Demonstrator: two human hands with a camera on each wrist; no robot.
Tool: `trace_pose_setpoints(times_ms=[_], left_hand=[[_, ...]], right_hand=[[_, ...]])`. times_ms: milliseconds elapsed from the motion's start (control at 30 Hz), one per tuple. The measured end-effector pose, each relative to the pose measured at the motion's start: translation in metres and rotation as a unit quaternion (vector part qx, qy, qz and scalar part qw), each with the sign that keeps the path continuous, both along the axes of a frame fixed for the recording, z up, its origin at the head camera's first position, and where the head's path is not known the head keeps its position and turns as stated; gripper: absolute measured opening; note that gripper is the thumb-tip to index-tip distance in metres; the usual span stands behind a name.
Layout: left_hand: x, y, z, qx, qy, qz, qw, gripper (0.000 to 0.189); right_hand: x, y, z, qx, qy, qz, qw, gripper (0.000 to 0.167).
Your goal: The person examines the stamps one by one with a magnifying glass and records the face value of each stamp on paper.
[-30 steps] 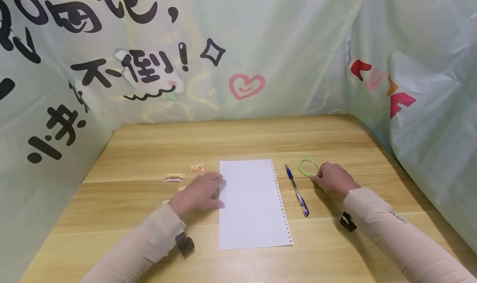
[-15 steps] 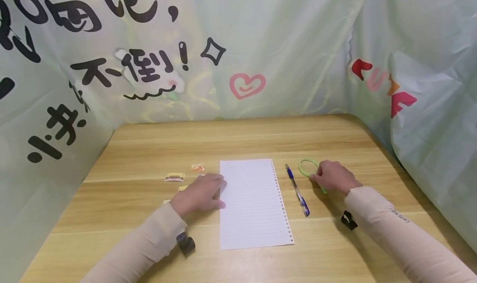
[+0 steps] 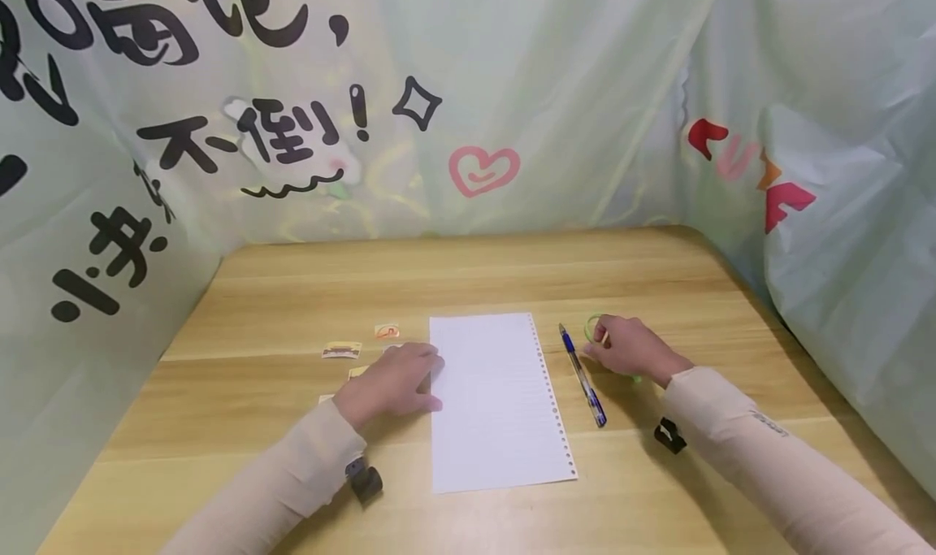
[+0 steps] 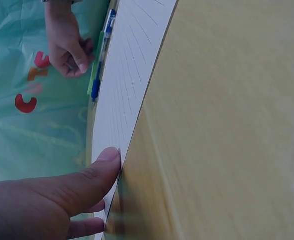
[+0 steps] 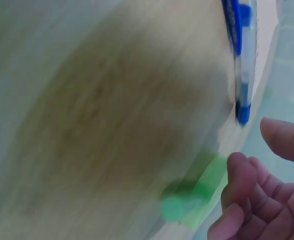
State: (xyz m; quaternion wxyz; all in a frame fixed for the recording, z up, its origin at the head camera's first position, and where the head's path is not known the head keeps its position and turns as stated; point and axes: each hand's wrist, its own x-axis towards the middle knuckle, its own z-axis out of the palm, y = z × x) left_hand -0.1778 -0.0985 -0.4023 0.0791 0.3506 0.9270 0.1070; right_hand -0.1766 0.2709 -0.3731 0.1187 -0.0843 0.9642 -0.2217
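A sheet of white lined paper with a punched right edge lies mid-table. My left hand rests at its left edge, thumb and fingertips touching the sheet. To the right of the paper lies a blue pen, tip pointing away. Beside the pen, my right hand hovers with loosely bent fingers and thumb apart, holding nothing in the right wrist view. Beneath it is a light-green ring with a handle, like a magnifying glass, mostly covered by the hand in the head view.
Several small printed paper pieces lie left of the sheet, some partly hidden behind my left hand. A printed fabric curtain encloses the wooden table at the back and sides.
My right hand has let go of the green ring's handle and moved left toward the pen, now covering most of the ring. The left hand and paper stay in place.
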Motion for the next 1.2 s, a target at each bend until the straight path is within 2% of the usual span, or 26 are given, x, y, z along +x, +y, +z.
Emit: trace_pose_setpoints(times_ms=[433,600,833,1000,1200], left_hand=[[0.002,0.001,0.004,0.000,-0.017,0.003,0.9999,0.033],[0.002,0.001,0.005,0.000,-0.022,0.009,0.9997,0.034],[0.002,0.000,0.006,-0.001,-0.024,0.008,0.9997,0.034],[0.001,0.000,0.005,-0.002,-0.023,0.007,0.9997,0.034],[0.002,0.000,0.005,-0.001,-0.030,0.012,0.9995,0.034]], right_hand=[[-0.003,-0.015,-0.006,0.041,0.000,0.025,0.9988,0.032],[-0.004,-0.016,-0.009,0.034,0.002,0.034,0.9988,0.030],[-0.004,-0.021,-0.011,0.017,-0.001,0.049,0.9986,0.039],[-0.004,-0.025,-0.010,0.016,-0.010,0.052,0.9985,0.034],[-0.002,-0.026,-0.008,-0.022,0.003,0.072,0.9972,0.036]])
